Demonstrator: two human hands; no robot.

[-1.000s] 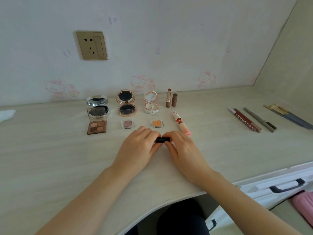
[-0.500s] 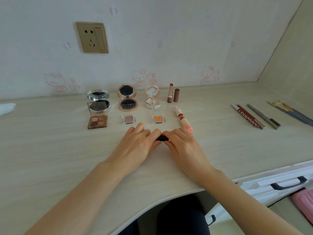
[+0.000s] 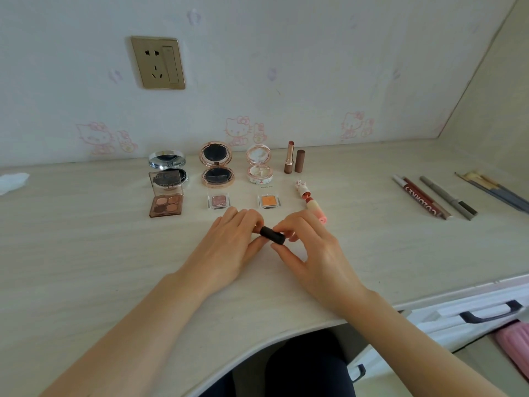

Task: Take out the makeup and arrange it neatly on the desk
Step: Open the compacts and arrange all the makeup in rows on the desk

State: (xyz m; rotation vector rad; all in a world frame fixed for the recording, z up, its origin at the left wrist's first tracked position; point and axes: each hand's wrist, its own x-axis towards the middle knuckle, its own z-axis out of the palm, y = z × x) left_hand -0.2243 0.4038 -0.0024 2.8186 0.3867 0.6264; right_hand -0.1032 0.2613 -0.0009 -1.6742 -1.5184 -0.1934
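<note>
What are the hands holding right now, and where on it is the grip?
A small black tube, held by both ends: the left hand pinches its left end, the right hand its right end, thumb beneath.

A second ago the short black cylindrical tube (image 3: 272, 235) lay level between the two hands, almost hidden by the fingertips. Now more of it shows, and it sits tilted, its left end higher and its right end lower. The right hand (image 3: 317, 253) has opened its grip: the thumb has dropped under the tube's right end, and the other fingers (image 3: 289, 224) arch above it. The left hand (image 3: 229, 247) has shifted only slightly, its fingertips still on the tube's left end.
</note>
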